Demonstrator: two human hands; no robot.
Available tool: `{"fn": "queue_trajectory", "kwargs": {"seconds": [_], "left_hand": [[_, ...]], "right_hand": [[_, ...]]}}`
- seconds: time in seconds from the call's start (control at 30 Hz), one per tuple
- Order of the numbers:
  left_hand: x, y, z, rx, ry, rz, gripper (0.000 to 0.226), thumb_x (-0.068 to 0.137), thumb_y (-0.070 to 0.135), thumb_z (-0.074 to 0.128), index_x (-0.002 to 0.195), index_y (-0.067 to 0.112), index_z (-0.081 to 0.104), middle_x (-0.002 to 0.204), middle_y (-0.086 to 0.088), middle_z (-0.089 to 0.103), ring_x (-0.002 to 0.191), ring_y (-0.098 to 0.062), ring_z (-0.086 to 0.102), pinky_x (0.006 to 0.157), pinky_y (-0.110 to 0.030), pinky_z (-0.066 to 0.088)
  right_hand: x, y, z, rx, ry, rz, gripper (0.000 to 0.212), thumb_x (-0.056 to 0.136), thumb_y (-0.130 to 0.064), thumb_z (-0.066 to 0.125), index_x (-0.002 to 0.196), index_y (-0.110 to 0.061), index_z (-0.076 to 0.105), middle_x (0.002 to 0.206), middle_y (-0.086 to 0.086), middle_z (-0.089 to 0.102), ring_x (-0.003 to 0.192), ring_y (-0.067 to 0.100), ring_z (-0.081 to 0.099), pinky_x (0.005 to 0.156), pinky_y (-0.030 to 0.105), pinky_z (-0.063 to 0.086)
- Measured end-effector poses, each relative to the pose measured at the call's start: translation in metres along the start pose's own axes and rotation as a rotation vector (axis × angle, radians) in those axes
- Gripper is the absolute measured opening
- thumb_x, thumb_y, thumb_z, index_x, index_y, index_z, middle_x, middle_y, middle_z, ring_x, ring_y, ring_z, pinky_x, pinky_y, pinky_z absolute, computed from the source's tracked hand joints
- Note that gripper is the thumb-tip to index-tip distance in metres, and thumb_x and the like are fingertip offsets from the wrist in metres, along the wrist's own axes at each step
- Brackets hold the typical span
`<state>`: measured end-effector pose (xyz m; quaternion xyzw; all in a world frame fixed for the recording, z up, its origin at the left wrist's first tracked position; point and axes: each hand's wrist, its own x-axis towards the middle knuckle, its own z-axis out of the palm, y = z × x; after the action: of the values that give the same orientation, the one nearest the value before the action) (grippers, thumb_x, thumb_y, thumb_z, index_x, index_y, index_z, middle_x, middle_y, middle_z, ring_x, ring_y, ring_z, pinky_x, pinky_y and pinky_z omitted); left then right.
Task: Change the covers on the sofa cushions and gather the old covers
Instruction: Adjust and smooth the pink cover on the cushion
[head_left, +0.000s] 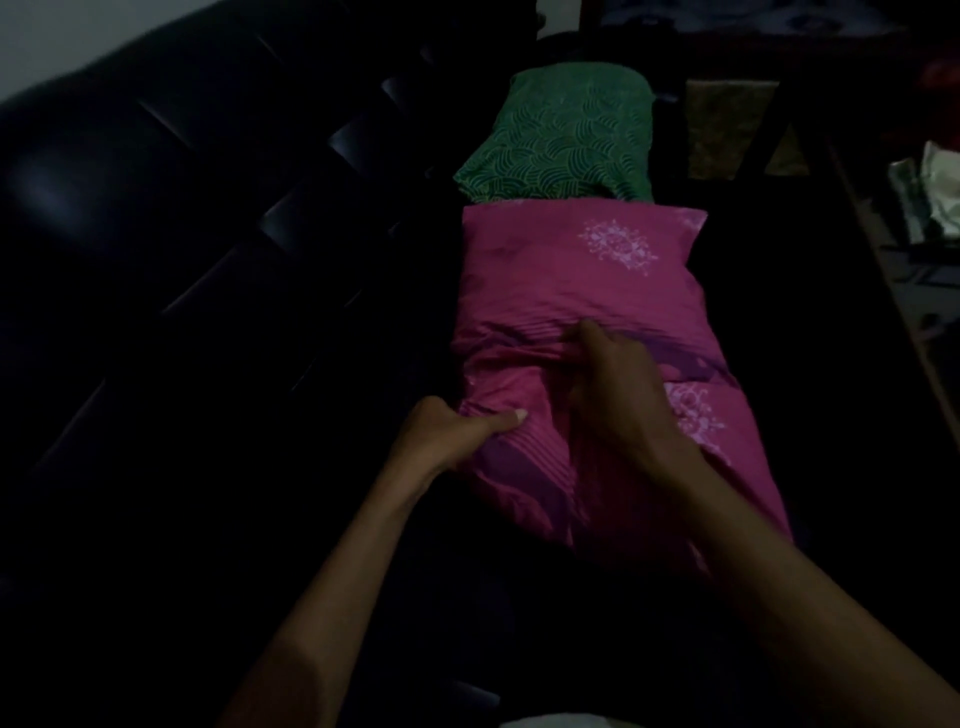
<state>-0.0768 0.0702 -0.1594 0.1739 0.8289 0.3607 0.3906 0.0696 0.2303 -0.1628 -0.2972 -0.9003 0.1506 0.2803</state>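
Clearly the work is at the open end of the pink cover (582, 291), which lies along the seat of the dark sofa (156, 234) with a cushion filling its far half. Just beyond it sits a green cushion (561, 135), touching or nearly touching its far edge.

The left hand (457, 431) pinches a fold of pleated cloth at the cover's left side, thumb on top and the fingers tucked under the fabric. The right hand (618, 384) has its fingers curled into a bunched ridge across the middle of the cover; whether they reach inside an opening or only grip the outer layer is hard to tell in this dim light.

It looks like the cover is either being drawn along the cushion or worked off it; the frame does not settle which. Either way, the step goes best when both hands pull evenly, so the seam stays square and the cloth does not twist. Gripping close to the hem rather than mid-panel gives more control. Short pulls, alternating side to side, should ease the tight corners. The slack near end wants smoothing flat before any closing or final tug, or the pleats will bunch. Keeping the cushion pressed on the seat stops it sliding toward the green one.
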Motion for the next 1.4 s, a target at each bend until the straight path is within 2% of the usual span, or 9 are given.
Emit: {"fn": "queue_trajectory", "kwargs": {"seconds": [0.2,0.4,0.57,0.77,0.9,1.03,1.17,1.27,1.4], "left_hand": [[-0.004,-0.034,-0.002,-0.025,-0.056,0.067,0.021,0.069,0.027,0.086,0.087,0.021,0.077,0.089,-0.002,0.077,0.080,-0.016,0.073,0.078,-0.033,0.058],[-0.027,-0.080,-0.013,-0.104,-0.045,0.053,0.053,0.056,0.058,0.081,0.098,0.026,0.079,0.095,0.006,0.078,0.092,-0.016,0.074,0.091,-0.043,0.058],[-0.024,-0.080,-0.035,-0.078,0.005,0.133,0.030,0.073,0.041,0.072,0.095,0.022,0.080,0.097,0.002,0.078,0.097,-0.023,0.073,0.094,-0.051,0.055],[0.000,-0.059,-0.084,-0.169,0.195,0.257,0.021,0.095,0.012,0.067,0.109,0.024,0.075,0.098,0.005,0.077,0.096,-0.014,0.071,0.089,-0.030,0.053],[0.017,-0.065,-0.086,-0.277,0.288,0.150,0.014,0.093,0.030,0.070,0.107,0.026,0.072,0.096,0.007,0.073,0.097,-0.015,0.070,0.084,-0.029,0.054],[0.018,-0.084,-0.077,-0.342,0.262,0.064,0.029,0.085,0.039,0.078,0.108,0.022,0.074,0.096,0.003,0.075,0.090,-0.013,0.072,0.080,-0.027,0.056],[0.026,-0.088,-0.078,-0.098,0.405,0.174,0.030,0.096,0.030,0.066,0.118,0.010,0.070,0.102,-0.002,0.071,0.098,-0.020,0.068,0.081,-0.023,0.046],[0.036,-0.078,-0.086,0.066,0.532,0.261,0.034,0.100,0.033,0.059,0.118,0.005,0.067,0.111,-0.014,0.070,0.105,-0.030,0.066,0.083,-0.028,0.044],[0.037,-0.072,-0.085,0.174,0.578,0.264,0.042,0.100,0.040,0.056,0.115,0.001,0.061,0.111,-0.025,0.067,0.103,-0.041,0.064,0.081,-0.036,0.046]], "right_hand": [[0.004,-0.005,-0.009,-0.165,-0.038,-0.142,0.038,0.066,-0.025,0.063,0.102,-0.016,0.069,0.099,0.008,0.068,0.089,0.036,0.063,0.068,0.039,0.047],[-0.013,-0.005,0.002,-0.092,-0.081,-0.151,0.021,0.085,-0.036,0.062,0.085,-0.015,0.065,0.090,0.006,0.065,0.080,0.036,0.064,0.058,0.039,0.044],[-0.014,-0.017,-0.001,0.003,-0.076,-0.091,0.035,0.096,-0.044,0.055,0.073,-0.018,0.055,0.078,0.011,0.067,0.072,0.040,0.064,0.056,0.037,0.030],[0.018,-0.038,-0.011,0.119,-0.087,0.094,0.051,0.089,-0.064,0.063,0.064,-0.023,0.049,0.058,-0.006,0.053,0.061,0.022,0.058,0.055,0.033,0.035],[0.012,-0.030,-0.024,0.273,-0.478,0.086,0.039,0.078,-0.067,0.075,0.075,-0.029,0.065,0.068,-0.011,0.065,0.062,0.003,0.059,0.059,0.030,0.046],[0.003,-0.017,-0.039,0.151,-0.773,-0.007,0.042,0.078,-0.056,0.080,0.076,-0.016,0.067,0.065,-0.002,0.061,0.058,0.009,0.051,0.063,0.034,0.043],[0.038,-0.021,-0.056,0.205,-0.485,-0.008,0.037,0.087,-0.040,0.077,0.068,-0.021,0.053,0.061,-0.006,0.054,0.056,0.004,0.049,0.058,0.028,0.040],[0.057,-0.023,-0.039,0.210,-0.176,0.025,0.028,0.089,-0.035,0.074,0.080,-0.018,0.054,0.074,0.000,0.059,0.071,0.025,0.058,0.064,0.036,0.046],[0.044,-0.022,-0.009,0.188,-0.153,0.144,0.035,0.093,-0.047,0.070,0.096,-0.014,0.058,0.082,0.000,0.059,0.074,0.022,0.052,0.060,0.034,0.030]]}}
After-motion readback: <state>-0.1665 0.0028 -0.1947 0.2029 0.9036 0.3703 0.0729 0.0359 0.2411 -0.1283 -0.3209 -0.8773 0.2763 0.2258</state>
